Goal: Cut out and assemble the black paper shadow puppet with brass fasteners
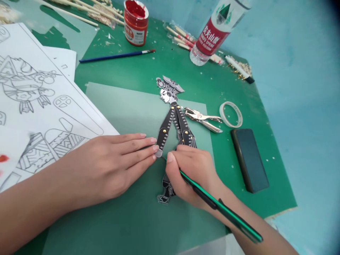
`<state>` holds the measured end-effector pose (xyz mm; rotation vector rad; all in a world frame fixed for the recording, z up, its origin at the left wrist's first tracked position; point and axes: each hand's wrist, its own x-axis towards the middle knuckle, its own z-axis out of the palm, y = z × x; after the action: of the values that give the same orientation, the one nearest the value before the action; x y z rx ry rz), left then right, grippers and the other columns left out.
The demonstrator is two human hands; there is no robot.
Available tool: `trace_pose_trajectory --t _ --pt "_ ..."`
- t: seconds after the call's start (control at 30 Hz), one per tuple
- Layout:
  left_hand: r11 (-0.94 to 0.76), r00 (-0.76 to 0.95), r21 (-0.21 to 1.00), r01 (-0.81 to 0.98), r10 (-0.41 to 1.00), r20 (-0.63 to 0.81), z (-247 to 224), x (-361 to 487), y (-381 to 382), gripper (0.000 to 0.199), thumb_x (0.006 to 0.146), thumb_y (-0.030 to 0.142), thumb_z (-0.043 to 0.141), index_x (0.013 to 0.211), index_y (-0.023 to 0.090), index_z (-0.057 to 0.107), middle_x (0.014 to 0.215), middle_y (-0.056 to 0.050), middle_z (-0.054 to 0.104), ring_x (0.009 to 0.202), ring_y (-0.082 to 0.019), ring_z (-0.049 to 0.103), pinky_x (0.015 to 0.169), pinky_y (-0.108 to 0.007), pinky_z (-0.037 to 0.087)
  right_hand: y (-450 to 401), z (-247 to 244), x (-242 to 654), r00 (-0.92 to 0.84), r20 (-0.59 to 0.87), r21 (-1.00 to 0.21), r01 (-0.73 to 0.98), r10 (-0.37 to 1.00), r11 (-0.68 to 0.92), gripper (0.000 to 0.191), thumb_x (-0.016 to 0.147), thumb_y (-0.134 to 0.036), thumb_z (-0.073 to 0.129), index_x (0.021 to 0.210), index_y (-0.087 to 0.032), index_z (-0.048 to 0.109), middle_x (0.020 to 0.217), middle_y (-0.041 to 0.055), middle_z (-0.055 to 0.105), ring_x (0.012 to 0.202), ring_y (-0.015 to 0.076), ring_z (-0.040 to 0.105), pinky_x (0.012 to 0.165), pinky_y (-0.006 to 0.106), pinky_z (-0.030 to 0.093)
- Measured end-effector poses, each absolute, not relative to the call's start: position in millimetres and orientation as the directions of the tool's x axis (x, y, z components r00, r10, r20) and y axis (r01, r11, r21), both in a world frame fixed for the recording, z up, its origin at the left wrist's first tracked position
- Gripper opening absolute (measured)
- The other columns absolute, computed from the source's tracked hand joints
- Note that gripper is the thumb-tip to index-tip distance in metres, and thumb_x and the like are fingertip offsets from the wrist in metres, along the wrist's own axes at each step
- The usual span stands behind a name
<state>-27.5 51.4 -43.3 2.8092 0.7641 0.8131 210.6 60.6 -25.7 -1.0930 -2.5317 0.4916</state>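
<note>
A jointed black-and-white shadow puppet (166, 124) with brass fasteners lies on a translucent sheet (119, 102). My left hand (114, 161) rests flat with its fingers stretched out, the tips touching the end of the puppet's arm. Closed round a green pen (225, 209), my right hand (191, 173) covers part of the puppet's body. The pen's tip points at the pale end of that arm; whether it touches cannot be made out. Below the right hand, a patterned leg and foot (166, 193) of the puppet show.
Line-drawing sheets (66, 113) lie left. A red paint jar (136, 24), blue paintbrush (117, 56) and water bottle (212, 35) occupy the back. At right are a metal hole punch (203, 118), a tape roll (231, 114), a dark rectangular block (249, 159) and a marker (239, 69).
</note>
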Motion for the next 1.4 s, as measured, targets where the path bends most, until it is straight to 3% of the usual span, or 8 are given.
trace_pose_trajectory --t 0.23,0.53,0.7,0.97,1.2,1.4 --pt "-0.858 0.703 0.254 0.446 0.511 0.495 -50 -24 49 0.033 0.096 0.009 0.061 0.126 0.015 0.073 0.127 -0.009 0.076 0.126 -0.023 0.069 0.117 -0.038 0.052 72 -21 215 -0.703 0.006 -0.327 0.671 0.712 0.665 0.040 0.098 -0.023 0.042 0.058 -0.020 0.045 0.050 -0.0019 0.044 0.049 0.0117 0.038 0.053 0.030 0.022" --pt "-0.857 0.682 0.240 0.456 0.509 0.525 -54 -22 49 0.030 0.096 0.007 0.059 0.122 0.012 0.075 0.125 -0.011 0.077 0.125 -0.023 0.069 0.117 -0.038 0.052 67 -29 215 -0.699 0.186 -0.343 0.612 0.691 0.712 0.044 0.100 -0.013 0.038 0.058 -0.021 0.040 0.050 -0.0027 0.042 0.050 0.0121 0.036 0.054 0.030 0.026" --pt "-0.854 0.681 0.257 0.452 0.516 0.520 -55 -23 48 0.031 0.096 0.007 0.059 0.124 0.012 0.073 0.127 -0.011 0.076 0.127 -0.023 0.068 0.117 -0.039 0.051 67 -27 213 -0.706 0.179 -0.349 0.606 0.685 0.715 0.044 0.101 -0.011 0.038 0.058 -0.022 0.037 0.051 -0.0034 0.039 0.050 0.0120 0.035 0.054 0.030 0.027" --pt "-0.871 0.728 0.178 0.458 0.483 0.487 -50 -24 50 0.029 0.098 0.008 0.056 0.120 0.010 0.074 0.128 -0.012 0.075 0.125 -0.025 0.069 0.114 -0.041 0.055 66 -28 212 -0.706 0.221 -0.353 0.585 0.673 0.730 0.044 0.100 -0.011 0.039 0.058 -0.022 0.037 0.050 -0.0033 0.039 0.050 0.0124 0.033 0.053 0.031 0.025" --pt "-0.850 0.696 0.272 0.451 0.525 0.489 -52 -24 47 0.036 0.100 0.008 0.051 0.129 0.014 0.071 0.133 -0.010 0.073 0.131 -0.023 0.065 0.118 -0.038 0.051 65 -22 211 -0.690 0.151 -0.376 0.622 0.708 0.686 0.044 0.099 -0.012 0.040 0.056 -0.021 0.035 0.050 -0.0033 0.036 0.049 0.0115 0.032 0.052 0.030 0.024" --pt "-0.858 0.726 0.235 0.456 0.511 0.459 -50 -26 48 0.036 0.100 0.009 0.052 0.129 0.016 0.072 0.133 -0.008 0.073 0.130 -0.023 0.065 0.117 -0.039 0.052 64 -23 212 -0.683 0.140 -0.391 0.627 0.717 0.674 0.044 0.099 -0.013 0.040 0.057 -0.021 0.034 0.051 -0.0031 0.037 0.049 0.0110 0.032 0.053 0.029 0.024"
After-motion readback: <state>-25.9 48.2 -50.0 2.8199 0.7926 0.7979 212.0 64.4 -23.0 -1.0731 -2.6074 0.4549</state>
